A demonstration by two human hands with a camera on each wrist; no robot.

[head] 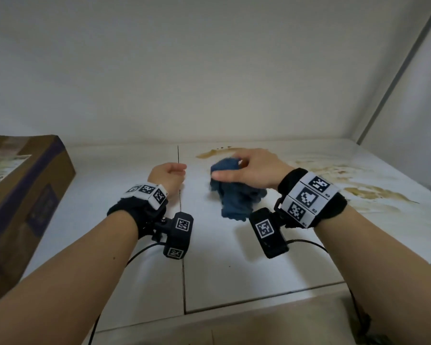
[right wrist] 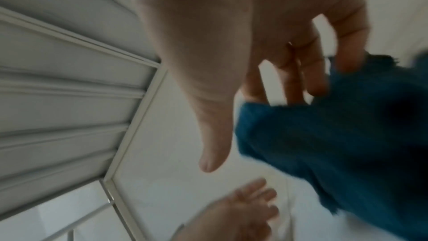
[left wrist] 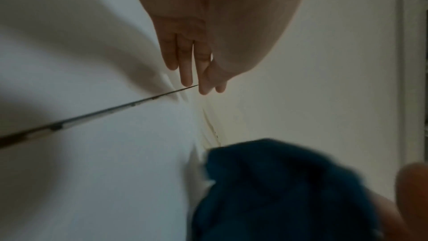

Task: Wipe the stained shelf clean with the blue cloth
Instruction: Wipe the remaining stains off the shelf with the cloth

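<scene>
**Right hand taking up the blue cloth beside the stains**

I am looking down at a white shelf (head: 234, 282) through the head camera, with both of my bare forearms reaching in.

My right hand (head: 253, 171) is resting on top of the blue cloth (head: 237, 197), which is lying bunched on the shelf near the middle. The fingers are curling into its far end while the thumb is pointing out flat to the left, so this grip is grasping the cloth, though only loosely; the right wrist view is blurred. The cloth's long axis is running from the fingers back toward my wrist.

My left hand (head: 168, 176) is hovering to the left of the cloth, apart from it and holding nothing. Its fingers are hanging loosely, so this grip is released.

Brown stains (head: 358, 188) are spreading across the shelf to the right of the cloth, and a smaller streak (head: 209, 153) is lying just behind it, close to the fingertips. The right hand is plainly the nearer one to both. I am judging that the coming move is a push of the cloth away and to the right, onto the stains.

A cardboard box (head: 23, 195) is sitting at the far left.
</scene>
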